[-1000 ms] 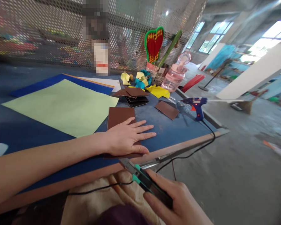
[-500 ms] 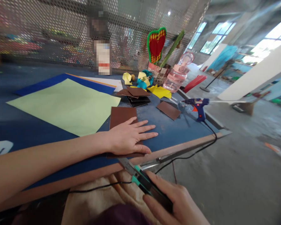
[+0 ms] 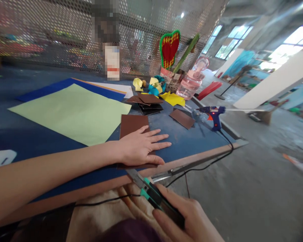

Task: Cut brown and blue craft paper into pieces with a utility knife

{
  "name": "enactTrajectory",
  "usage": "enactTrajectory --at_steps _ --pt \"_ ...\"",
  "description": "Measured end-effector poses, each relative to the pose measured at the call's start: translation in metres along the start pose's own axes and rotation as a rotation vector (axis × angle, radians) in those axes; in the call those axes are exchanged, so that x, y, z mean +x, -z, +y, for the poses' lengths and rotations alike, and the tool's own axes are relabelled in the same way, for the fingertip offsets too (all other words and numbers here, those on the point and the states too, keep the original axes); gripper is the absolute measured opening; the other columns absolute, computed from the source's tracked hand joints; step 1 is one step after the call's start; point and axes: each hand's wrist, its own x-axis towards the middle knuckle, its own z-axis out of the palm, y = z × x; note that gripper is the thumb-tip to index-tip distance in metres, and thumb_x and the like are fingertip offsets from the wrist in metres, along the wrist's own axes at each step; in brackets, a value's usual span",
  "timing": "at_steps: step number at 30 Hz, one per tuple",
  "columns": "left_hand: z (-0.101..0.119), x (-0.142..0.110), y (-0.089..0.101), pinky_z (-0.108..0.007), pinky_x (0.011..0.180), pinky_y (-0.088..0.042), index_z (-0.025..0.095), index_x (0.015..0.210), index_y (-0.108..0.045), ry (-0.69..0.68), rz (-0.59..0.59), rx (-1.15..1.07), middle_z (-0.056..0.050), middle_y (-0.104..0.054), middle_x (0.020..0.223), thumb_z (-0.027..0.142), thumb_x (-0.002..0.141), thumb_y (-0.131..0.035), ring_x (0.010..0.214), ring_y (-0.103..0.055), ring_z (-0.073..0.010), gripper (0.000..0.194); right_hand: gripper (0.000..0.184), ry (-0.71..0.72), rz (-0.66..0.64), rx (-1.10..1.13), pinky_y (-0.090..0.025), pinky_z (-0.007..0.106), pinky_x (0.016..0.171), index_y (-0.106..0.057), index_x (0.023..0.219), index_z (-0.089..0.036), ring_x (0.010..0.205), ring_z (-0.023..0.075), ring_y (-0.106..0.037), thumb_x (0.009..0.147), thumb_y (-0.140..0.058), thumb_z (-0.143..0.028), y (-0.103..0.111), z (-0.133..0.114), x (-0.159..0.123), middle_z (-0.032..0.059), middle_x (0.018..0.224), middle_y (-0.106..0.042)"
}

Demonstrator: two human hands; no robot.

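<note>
My left hand (image 3: pixel 141 148) lies flat with its fingers spread, pressing on a brown rectangular sheet (image 3: pixel 134 125) near the table's front edge. Part of that sheet is hidden under the palm and wrist. In my right hand (image 3: pixel 184 215), just in front of the table edge, is a green-and-black utility knife (image 3: pixel 153 193). Its metal blade (image 3: pixel 134 174) points up and left, with the tip by the sheet's near edge. I cannot tell whether the tip touches the sheet. A pale green paper sheet (image 3: pixel 73 114) lies left of the brown one.
Behind my left hand are stacked brown pieces (image 3: pixel 148 98), a separate brown piece (image 3: pixel 182 118) and yellow scraps (image 3: pixel 172 98). A blue glue gun (image 3: pixel 213 116) with a cord stands at the right edge. A pink clear bottle (image 3: pixel 189 84) stands behind, before a perforated metal screen (image 3: pixel 73 43).
Both hands and the knife hold nearly the same places. The view has shifted very slightly, and the knife sits a touch farther left.
</note>
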Motion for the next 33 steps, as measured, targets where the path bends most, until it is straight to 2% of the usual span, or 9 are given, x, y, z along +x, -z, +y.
enactTrajectory --at_steps 5,10,14,16,20,23,27,33 --pt "-0.0003 0.0002 -0.0004 -0.059 0.121 -0.006 0.035 0.153 -0.024 -0.001 -0.007 0.007 0.004 -0.016 0.164 0.074 0.093 -0.023 0.154 -0.009 -0.0269 0.072 0.026 -0.004 -0.002 0.027 -0.051 0.020 0.077 -0.063 0.113 -0.025 0.087 0.0159 -0.068 0.089 -0.054 -0.023 -0.0021 -0.0020 0.0032 -0.0016 0.094 -0.071" --pt "-0.0006 0.0001 -0.0005 -0.055 0.122 -0.003 0.037 0.154 -0.024 0.001 -0.001 0.007 0.004 -0.017 0.164 0.076 0.092 -0.022 0.154 -0.009 -0.0261 0.073 0.018 -0.020 -0.026 -0.015 -0.052 0.022 0.074 -0.064 0.104 -0.022 0.082 0.0173 -0.068 0.089 -0.054 -0.025 -0.0025 -0.0022 0.0021 -0.0003 0.086 -0.069" --pt "-0.0002 -0.0002 0.0002 -0.055 0.122 -0.004 0.037 0.154 -0.024 0.002 -0.003 0.006 0.004 -0.017 0.164 0.075 0.092 -0.023 0.154 -0.010 -0.0263 0.073 0.016 -0.018 -0.041 -0.027 -0.052 0.023 0.075 -0.063 0.101 -0.022 0.086 0.0189 -0.069 0.089 -0.053 -0.025 -0.0030 -0.0019 0.0007 0.0003 0.084 -0.069" --pt "0.0001 -0.0002 0.0005 -0.057 0.122 -0.004 0.036 0.154 -0.024 0.002 -0.005 0.004 0.004 -0.016 0.164 0.075 0.092 -0.023 0.154 -0.010 -0.0267 0.073 0.020 -0.017 -0.040 -0.020 -0.052 0.023 0.077 -0.063 0.105 -0.022 0.087 0.0189 -0.070 0.089 -0.053 -0.024 -0.0031 -0.0033 0.0015 0.0009 0.089 -0.071" --pt "0.0005 0.0001 0.0007 -0.060 0.121 -0.006 0.035 0.153 -0.024 0.001 -0.009 0.006 0.004 -0.017 0.164 0.074 0.093 -0.025 0.154 -0.009 -0.0276 0.072 0.037 -0.015 -0.043 0.012 -0.052 0.022 0.079 -0.059 0.124 -0.024 0.090 0.0175 -0.071 0.088 -0.053 -0.019 -0.0023 -0.0070 0.0038 0.0016 0.105 -0.073" --pt "0.0013 0.0000 0.0014 -0.061 0.121 -0.005 0.034 0.153 -0.023 0.004 -0.017 0.005 0.004 -0.016 0.164 0.073 0.094 -0.026 0.154 -0.009 -0.0269 0.071 0.038 -0.033 -0.049 -0.013 -0.052 0.022 0.076 -0.060 0.124 -0.025 0.089 0.0175 -0.072 0.087 -0.055 -0.020 -0.0018 -0.0073 0.0033 0.0016 0.110 -0.073" --pt "0.0023 -0.0001 0.0026 -0.062 0.120 -0.003 0.034 0.153 -0.023 0.016 -0.029 0.001 0.004 -0.015 0.164 0.071 0.095 -0.028 0.154 -0.009 -0.0270 0.069 0.040 -0.017 -0.042 -0.026 -0.052 0.021 0.074 -0.060 0.125 -0.025 0.087 0.0174 -0.072 0.086 -0.056 -0.018 -0.0025 -0.0066 0.0030 0.0005 0.104 -0.074" --pt "0.0016 0.0001 0.0029 -0.061 0.121 -0.003 0.035 0.154 -0.022 0.016 -0.027 -0.009 0.005 -0.014 0.164 0.070 0.094 -0.030 0.154 -0.008 -0.0264 0.069 0.048 0.004 -0.033 -0.012 -0.052 0.023 0.078 -0.057 0.131 -0.026 0.094 0.0188 -0.072 0.084 -0.056 -0.016 -0.0037 -0.0074 0.0054 0.0016 0.115 -0.072"
